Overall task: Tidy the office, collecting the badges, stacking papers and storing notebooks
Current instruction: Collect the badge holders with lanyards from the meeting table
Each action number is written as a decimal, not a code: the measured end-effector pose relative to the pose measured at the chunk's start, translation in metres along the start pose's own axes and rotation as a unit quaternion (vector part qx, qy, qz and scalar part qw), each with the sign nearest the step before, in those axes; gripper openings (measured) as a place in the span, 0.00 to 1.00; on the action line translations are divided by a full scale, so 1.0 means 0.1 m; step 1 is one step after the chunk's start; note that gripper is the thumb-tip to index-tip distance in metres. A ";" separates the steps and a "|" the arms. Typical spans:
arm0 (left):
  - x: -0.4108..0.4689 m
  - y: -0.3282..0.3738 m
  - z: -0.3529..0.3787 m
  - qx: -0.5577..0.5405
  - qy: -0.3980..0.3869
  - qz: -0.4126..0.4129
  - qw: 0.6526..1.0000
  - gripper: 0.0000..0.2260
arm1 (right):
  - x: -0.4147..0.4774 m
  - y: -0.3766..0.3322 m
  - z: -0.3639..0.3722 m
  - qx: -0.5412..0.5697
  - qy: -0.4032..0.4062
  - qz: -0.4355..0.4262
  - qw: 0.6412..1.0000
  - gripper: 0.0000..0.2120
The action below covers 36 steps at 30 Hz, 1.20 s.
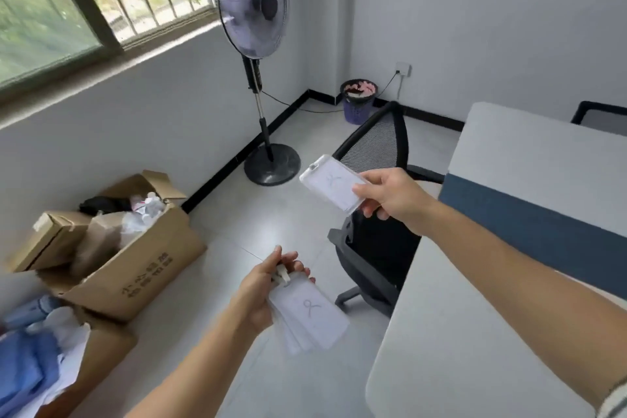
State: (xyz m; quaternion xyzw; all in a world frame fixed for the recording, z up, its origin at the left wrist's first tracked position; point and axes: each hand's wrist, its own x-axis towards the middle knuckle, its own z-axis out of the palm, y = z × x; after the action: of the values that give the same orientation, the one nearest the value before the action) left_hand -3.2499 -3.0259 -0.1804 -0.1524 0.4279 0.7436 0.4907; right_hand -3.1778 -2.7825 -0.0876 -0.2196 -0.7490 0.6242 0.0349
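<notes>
My right hand (pixel 393 197) pinches one clear plastic badge holder (pixel 327 181) by its end, held out above the black chair. Lower down, my left hand (pixel 268 288) grips a small fanned stack of similar badges (pixel 310 319) by their clips, over the tiled floor. Each top badge shows a white card with a faint drawn mark. The two hands are well apart, the right one higher and farther out.
A black mesh office chair (pixel 373 248) stands tucked against the pale desk (pixel 475 332) at right, with a blue-and-white divider (pixel 529 214). Open cardboard boxes (pixel 135 265) of clutter sit left. A pedestal fan (pixel 258 78) and a purple bin (pixel 358 102) stand near the far wall.
</notes>
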 end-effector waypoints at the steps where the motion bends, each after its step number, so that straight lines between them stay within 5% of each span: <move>1: -0.05 0.16 -0.12 0.000 -0.003 0.006 1.000 0.16 | 0.05 -0.13 0.25 0.012 -0.030 -0.010 0.999 0.07; 10: -0.21 1.45 -1.05 -0.031 -0.034 0.026 0.999 0.34 | 0.50 -0.55 1.94 0.005 -0.169 0.048 0.984 0.14; 16: 0.08 2.02 -1.30 -0.053 0.002 0.101 0.993 0.15 | 0.92 -0.39 2.30 0.003 -0.183 0.115 0.976 0.17; 23: 0.90 2.88 -1.24 -0.050 -0.026 0.092 0.994 0.15 | 1.95 -0.34 2.38 -0.040 -0.118 0.096 0.988 0.16; 30: 1.93 3.81 -0.78 -0.015 -0.004 0.095 0.995 0.17 | 3.12 -0.48 1.98 0.066 -0.207 0.200 0.955 0.14; 36: 2.78 4.32 -0.25 0.051 -0.031 0.063 0.996 0.18 | 3.91 -0.57 1.61 0.164 -0.167 0.192 0.953 0.12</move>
State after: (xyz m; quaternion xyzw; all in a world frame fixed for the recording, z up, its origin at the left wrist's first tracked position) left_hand -3.7581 -2.9444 -0.1646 -0.0771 0.4587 0.7547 0.4626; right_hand -3.5985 -2.7923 -0.1554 -0.2429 -0.5755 0.7609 -0.1753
